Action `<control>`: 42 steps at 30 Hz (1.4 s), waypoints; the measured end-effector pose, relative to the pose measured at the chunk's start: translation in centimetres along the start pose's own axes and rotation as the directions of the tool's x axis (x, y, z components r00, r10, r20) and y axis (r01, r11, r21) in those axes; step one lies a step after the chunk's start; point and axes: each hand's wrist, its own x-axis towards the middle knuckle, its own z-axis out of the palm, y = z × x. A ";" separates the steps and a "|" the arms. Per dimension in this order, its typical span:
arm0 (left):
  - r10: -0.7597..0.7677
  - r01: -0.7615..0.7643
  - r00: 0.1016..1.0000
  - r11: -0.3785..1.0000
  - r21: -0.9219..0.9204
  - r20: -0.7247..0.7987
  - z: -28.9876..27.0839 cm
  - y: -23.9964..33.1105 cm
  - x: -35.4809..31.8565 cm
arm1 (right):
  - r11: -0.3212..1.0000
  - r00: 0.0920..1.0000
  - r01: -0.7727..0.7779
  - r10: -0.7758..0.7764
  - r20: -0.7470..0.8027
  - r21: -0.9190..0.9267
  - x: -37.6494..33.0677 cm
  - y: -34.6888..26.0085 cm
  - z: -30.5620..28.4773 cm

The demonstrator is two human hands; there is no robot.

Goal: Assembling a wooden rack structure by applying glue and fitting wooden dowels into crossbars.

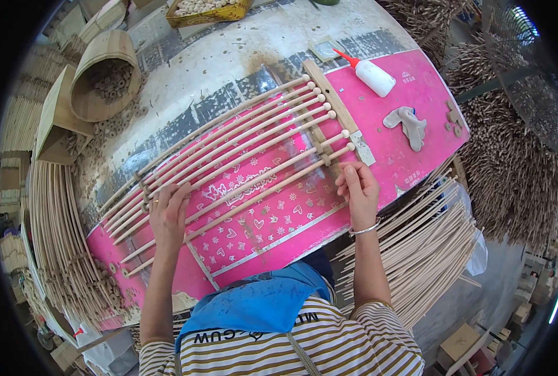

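On the table (439,84), seemingly light, stiff rods (247,148) are best held mid-shaft; whether left fingers (177,195) or right fingers (349,178) grip cannot be told.

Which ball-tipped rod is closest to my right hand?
The bottom rod, nearest your body: its ball sits just beyond your right hand; the others' lie farther up.

Worktable (216,47): surface pale and stained at the far side, printed pink sheet (357,109) nearer. Noted over the sheet: knob-ended wooden rods (254,148) side by side, wooden bar (332,97) by their knobs, red-nozzled white bottle (376,78), pale glove (410,127). Far edge: yellow tray (208,17).
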 end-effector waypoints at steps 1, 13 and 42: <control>-0.007 0.007 0.999 1.000 0.013 0.041 0.0 0.0 0.0 | 1.000 1.000 0.005 -0.005 0.004 0.000 -0.1 0.0 0.2; -0.005 0.000 0.999 0.995 -0.102 -0.043 0.7 -1.1 -0.3 | 0.984 0.922 0.149 -0.103 0.374 -0.095 -2.3 0.2 10.5; -0.316 0.311 0.948 0.907 -0.284 0.028 -7.8 0.8 -10.3 | 0.932 0.886 -0.204 0.046 0.462 0.299 -0.5 0.5 13.7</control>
